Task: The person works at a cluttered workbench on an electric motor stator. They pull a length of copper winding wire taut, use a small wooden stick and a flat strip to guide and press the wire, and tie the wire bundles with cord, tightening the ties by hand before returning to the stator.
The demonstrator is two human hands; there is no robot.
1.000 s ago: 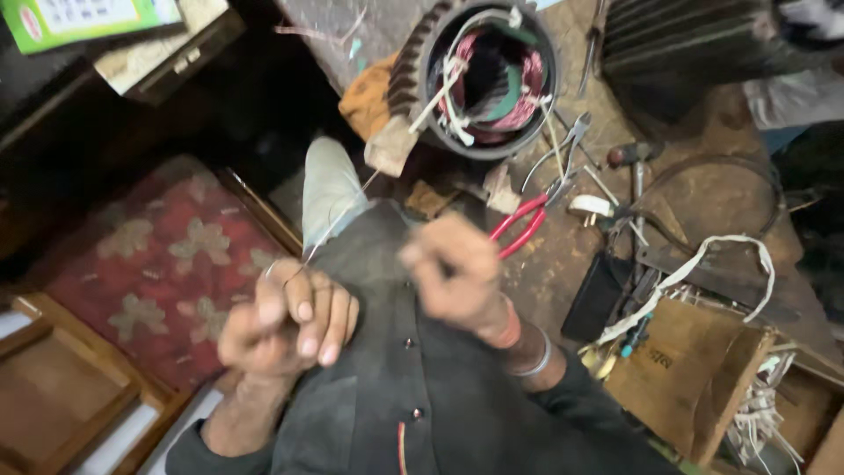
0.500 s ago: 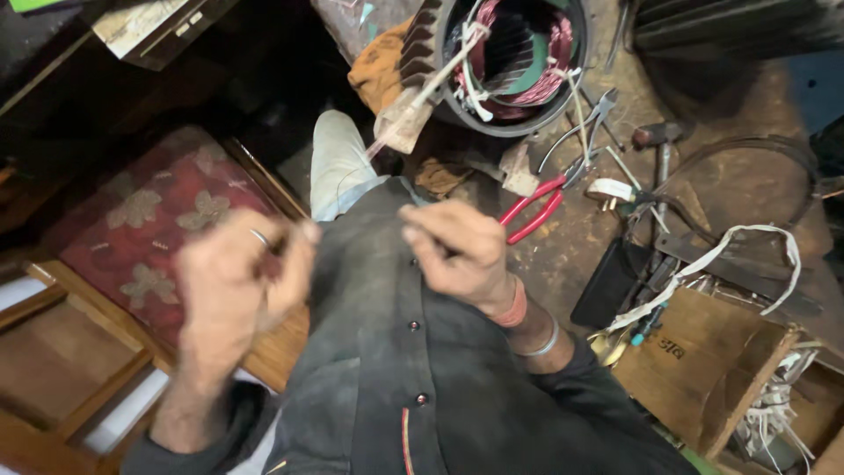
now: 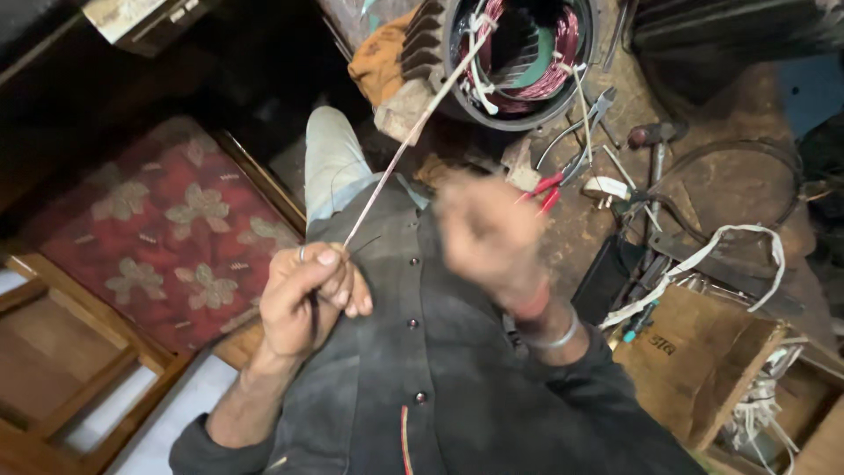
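A motor stator (image 3: 519, 57) with copper windings and white ties lies on the floor ahead of me. A thin pale lead wire (image 3: 413, 132) runs taut from its windings down to my left hand (image 3: 308, 299), which pinches the wire's end between thumb and fingers over my dark shirt. My right hand (image 3: 488, 233) is blurred in motion to the right of it, fingers curled; whether it holds anything is unclear. A bangle sits on that wrist.
Red-handled pliers (image 3: 549, 186) and other tools lie on the dirty floor to the right of the stator. A cardboard box (image 3: 694, 361) with white cable stands at right. A red floral cushion (image 3: 149, 229) on a wooden frame is at left.
My left hand has come back toward my chest and now pinches the wire pulled tight. The right hand has lifted and is moving fast. The view has shifted closer to the stator.
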